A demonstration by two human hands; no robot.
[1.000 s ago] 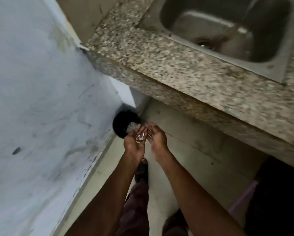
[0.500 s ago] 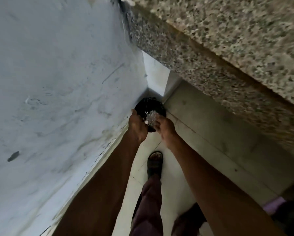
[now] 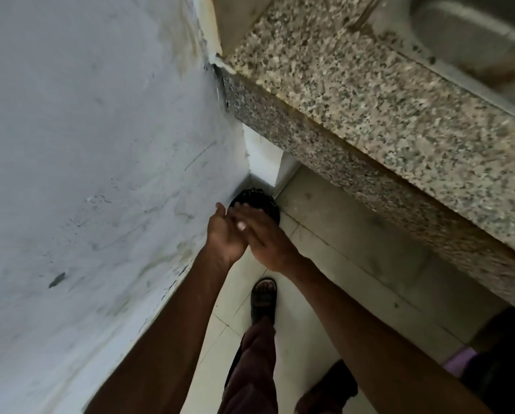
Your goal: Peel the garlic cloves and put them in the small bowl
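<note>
Hovering over black bin in floor corner: left hand palm-up, fingers loose, w/ right hand laid flat across it. Nothing visibly held. Granite counter above.

Both hands meet low in front of the body, one laid across the other.

The left hand is turned palm up with its fingers straight and loose, the thumb lifted at its far edge. The right hand lies palm down across it, its straight fingers resting on the left palm and blurred. Neither hand grips anything that can be seen. Both bare forearms reach forward and down from the lower edge of the view, converging at the wrists.
</note>
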